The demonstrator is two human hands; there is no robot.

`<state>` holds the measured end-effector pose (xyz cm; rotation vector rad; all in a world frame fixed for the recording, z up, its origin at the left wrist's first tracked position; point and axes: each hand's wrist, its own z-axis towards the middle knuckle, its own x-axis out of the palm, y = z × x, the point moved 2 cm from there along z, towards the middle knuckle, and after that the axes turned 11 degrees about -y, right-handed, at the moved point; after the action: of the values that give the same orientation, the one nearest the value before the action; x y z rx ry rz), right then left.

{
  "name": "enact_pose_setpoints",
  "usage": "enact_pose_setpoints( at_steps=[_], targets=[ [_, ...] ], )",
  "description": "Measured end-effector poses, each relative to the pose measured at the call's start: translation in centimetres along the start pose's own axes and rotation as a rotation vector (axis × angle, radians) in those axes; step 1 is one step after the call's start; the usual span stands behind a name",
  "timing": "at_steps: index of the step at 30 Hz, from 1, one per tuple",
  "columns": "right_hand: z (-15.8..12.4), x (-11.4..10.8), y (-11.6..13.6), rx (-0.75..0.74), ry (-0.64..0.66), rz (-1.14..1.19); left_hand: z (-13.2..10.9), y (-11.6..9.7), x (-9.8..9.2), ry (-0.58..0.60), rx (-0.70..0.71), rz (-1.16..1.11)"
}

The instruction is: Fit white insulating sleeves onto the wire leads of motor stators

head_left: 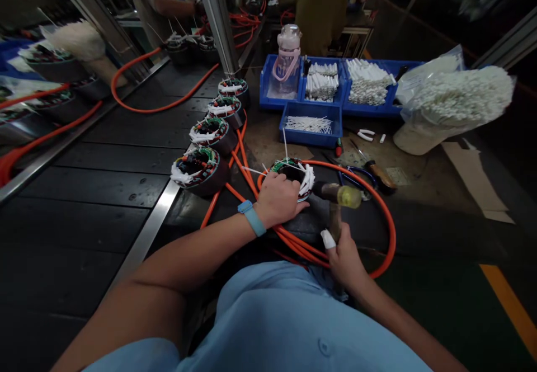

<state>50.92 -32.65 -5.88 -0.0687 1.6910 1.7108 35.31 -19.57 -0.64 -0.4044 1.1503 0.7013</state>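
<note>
My left hand (279, 199), with a light blue watch at the wrist, is closed over the near-left rim of a round motor stator (309, 178). White sleeves bulge around this stator's edge, a green board shows on its far side, and white cable ties stick up from it. Its lower part is hidden by my hand. My right hand (346, 257), white tape on the thumb, is wrapped round the handle of a mallet (338, 194). The mallet's yellow-tipped head is just right of the stator. An orange cable (388, 221) loops around both.
Several similar stators (201, 168) line the conveyor's edge at left. Behind are blue bins (310, 137) of cable ties and white sleeves, and a clear bottle (288, 59). A screwdriver (380, 176), blue-handled pliers (356, 176) and a bagged bundle (453, 100) lie right. Other people stand beyond.
</note>
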Motion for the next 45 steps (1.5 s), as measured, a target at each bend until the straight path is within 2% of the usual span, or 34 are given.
enact_pose_setpoints(
  at_steps=[2,4,7,9,11,14,15,19,20,22,24,26,28,30,31,33,35,37,38,39,41,43,45],
  targets=[
    [-0.3,0.9,-0.7,0.038,0.099,-0.082,-0.1,0.1,-0.3,0.017,0.007,-0.037],
    [-0.1,0.9,-1.4,0.063,0.184,-0.103,-0.5,0.4,-0.7,-0.005,0.019,-0.098],
    [1.6,-1.5,-1.0,0.054,0.264,-0.142,-1.4,0.8,-0.9,-0.079,0.012,-0.131],
    [3.8,-4.0,0.8,-0.015,0.291,-0.199,-1.9,1.1,-0.6,-0.080,0.001,-0.109],
    [6.6,-6.6,3.8,-0.163,0.263,-0.285,-2.1,1.2,-0.3,-0.064,0.013,-0.099],
    [10.4,-8.6,8.6,-0.423,0.117,-0.521,-2.0,1.1,-0.2,-0.076,0.035,-0.091],
    [11.4,-8.4,9.8,-0.469,0.141,-0.649,-1.9,1.0,-0.3,-0.080,0.043,-0.087],
    [13.8,-5.8,12.8,-0.599,0.608,-1.066,-1.7,0.9,-0.6,-0.091,0.103,-0.068],
    [14.3,-5.4,13.6,-0.625,0.670,-1.121,-1.6,0.9,-0.6,-0.094,0.114,-0.065],
    [15.4,-5.5,15.2,-0.649,0.636,-1.183,-1.6,1.0,-0.6,-0.099,0.116,-0.066],
    [15.8,-6.2,16.1,-0.638,0.472,-1.168,-1.5,1.2,-0.5,-0.102,0.106,-0.079],
    [15.3,-7.0,15.4,-0.584,0.266,-1.091,-1.4,1.3,-0.3,-0.106,0.103,-0.099],
    [14.0,-7.3,12.7,-0.496,0.210,-1.060,-1.4,1.4,-0.3,-0.106,0.105,-0.116],
    [12.5,-7.0,9.3,-0.425,0.424,-1.093,-1.3,1.4,-0.3,-0.094,0.114,-0.136],
    [11.9,-7.0,7.9,-0.414,0.489,-1.076,-1.3,1.3,-0.3,-0.086,0.118,-0.147],
    [11.1,-7.2,6.1,-0.389,0.520,-0.941,-1.2,1.3,-0.4,-0.073,0.119,-0.167],
    [10.4,-7.6,5.3,-0.332,0.343,-0.709,-1.2,1.4,-0.4,-0.070,0.112,-0.183],
    [9.3,-7.7,4.6,-0.222,0.024,-0.529,-1.1,1.4,-0.3,-0.074,0.112,-0.191],
    [8.7,-7.6,4.0,-0.157,-0.096,-0.491,-1.1,1.5,-0.3,-0.077,0.117,-0.192],
    [8.1,-7.2,3.2,-0.094,-0.156,-0.495,-1.1,1.5,-0.3,-0.078,0.126,-0.192],
    [7.4,-6.2,1.7,-0.037,0.016,-0.539,-1.0,1.5,-0.3,-0.075,0.140,-0.186],
    [7.5,-5.9,0.7,-0.054,0.217,-0.529,-1.0,1.6,-0.3,-0.066,0.147,-0.180],
    [7.9,-6.3,0.4,-0.067,0.201,-0.460,-1.0,1.6,-0.4,-0.062,0.145,-0.177]
  ],
)
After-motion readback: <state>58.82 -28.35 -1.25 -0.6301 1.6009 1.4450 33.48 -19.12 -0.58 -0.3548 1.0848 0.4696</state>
